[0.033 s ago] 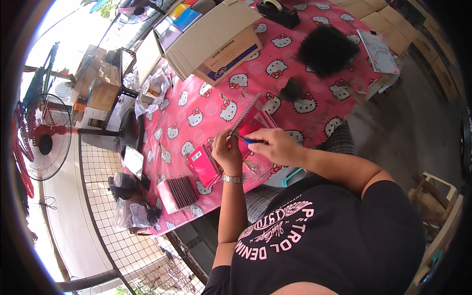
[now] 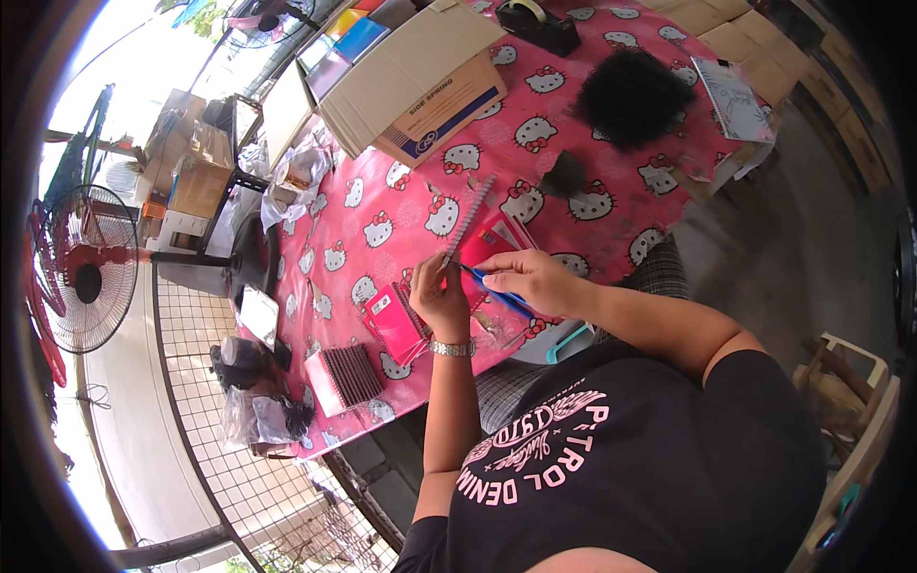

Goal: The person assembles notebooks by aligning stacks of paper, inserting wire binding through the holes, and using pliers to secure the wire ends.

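Note:
My left hand (image 2: 439, 298), a metal watch on its wrist, pinches the lower end of a pale spiral binding coil (image 2: 470, 218). The coil slants up and away from my fingers over the table. In my right hand (image 2: 537, 283) is a blue-handled pair of pliers (image 2: 514, 304); its tip meets the coil beside my left fingertips. Red notebooks (image 2: 489, 241) lie right behind and under the tool. Left of my left wrist rests a stack of spiral-bound red notebooks (image 2: 392, 320). What the plier jaws touch is too small to make out.
A pink patterned cloth (image 2: 330, 229) covers the table. A cardboard box (image 2: 420, 91) stands at the back, near a black tape dispenser (image 2: 540, 27). A black tangled pile (image 2: 635, 98) and a spiral notebook (image 2: 731, 100) lie far right. Another notebook stack (image 2: 346, 377) sits near left.
The blue plier handles now show spread below my right hand, where they were mostly covered before. My right fingers have loosened a little. The coil's far end has shifted slightly left.

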Tool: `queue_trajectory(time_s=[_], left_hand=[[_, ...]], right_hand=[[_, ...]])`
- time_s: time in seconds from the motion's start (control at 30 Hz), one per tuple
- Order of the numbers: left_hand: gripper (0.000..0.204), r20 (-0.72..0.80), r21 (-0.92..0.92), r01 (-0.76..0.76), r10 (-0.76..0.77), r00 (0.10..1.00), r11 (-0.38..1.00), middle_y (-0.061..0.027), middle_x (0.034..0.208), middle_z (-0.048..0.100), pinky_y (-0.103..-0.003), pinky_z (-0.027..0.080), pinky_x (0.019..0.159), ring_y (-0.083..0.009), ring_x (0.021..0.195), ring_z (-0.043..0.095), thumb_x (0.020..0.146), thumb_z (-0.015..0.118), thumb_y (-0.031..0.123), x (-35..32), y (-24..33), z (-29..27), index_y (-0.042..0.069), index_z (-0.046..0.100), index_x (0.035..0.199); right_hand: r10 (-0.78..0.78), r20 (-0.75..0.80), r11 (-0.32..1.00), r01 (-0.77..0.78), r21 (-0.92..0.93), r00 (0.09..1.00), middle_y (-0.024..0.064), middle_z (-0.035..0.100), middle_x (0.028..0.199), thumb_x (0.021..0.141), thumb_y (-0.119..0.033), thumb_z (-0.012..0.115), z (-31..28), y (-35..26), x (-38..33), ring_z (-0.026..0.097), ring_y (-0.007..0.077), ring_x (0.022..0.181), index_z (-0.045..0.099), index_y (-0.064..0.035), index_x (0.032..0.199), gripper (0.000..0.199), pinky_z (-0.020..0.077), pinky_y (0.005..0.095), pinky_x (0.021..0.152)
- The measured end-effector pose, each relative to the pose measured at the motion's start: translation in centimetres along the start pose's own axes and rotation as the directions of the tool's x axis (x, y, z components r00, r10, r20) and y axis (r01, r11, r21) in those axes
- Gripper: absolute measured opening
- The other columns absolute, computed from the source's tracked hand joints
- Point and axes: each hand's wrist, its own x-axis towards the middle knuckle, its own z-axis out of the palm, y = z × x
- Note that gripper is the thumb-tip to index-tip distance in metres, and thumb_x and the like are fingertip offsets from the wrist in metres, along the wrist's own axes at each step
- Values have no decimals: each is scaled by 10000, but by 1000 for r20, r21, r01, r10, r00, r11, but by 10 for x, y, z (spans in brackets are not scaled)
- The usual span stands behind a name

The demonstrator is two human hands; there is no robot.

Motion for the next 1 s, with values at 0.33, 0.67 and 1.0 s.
queue_trajectory(time_s=[0.33, 0.67, 1.0], left_hand=[[243, 20, 500, -183, 200, 980, 846, -111, 885, 664, -450, 424, 856, -292, 872, 568, 929, 516, 199, 52, 23, -114, 23, 682, 909], [195, 240, 363, -2, -92, 966, 932, -163, 1112, 664, -439, 474, 945, -334, 1045, 607, 880, 676, 95, 36, -45, -51, 34, 666, 1065], [286, 630, 437, -543, 187, 754, 717, -81, 1095, 648, -396, 552, 792, -280, 994, 635, 805, 657, 95, -15, 44, 7, 100, 605, 1086]], right_hand=[[-272, -222, 592, -19, -806, 937, 143, 652, 1115, 829, -227, 750, -103, 36, -32, 638, 323, 1019, 655, -45, 1158, 388, 498, 419, 919], [-581, -347, 255, -240, -937, 736, 118, 633, 942, 859, -187, 629, -240, 63, 59, 631, 320, 921, 643, -70, 863, 118, 557, 423, 732], [-460, -297, 95, -286, -953, 837, 141, 637, 969, 887, -181, 584, -259, 52, 98, 674, 313, 861, 676, -65, 986, 178, 567, 440, 746]])
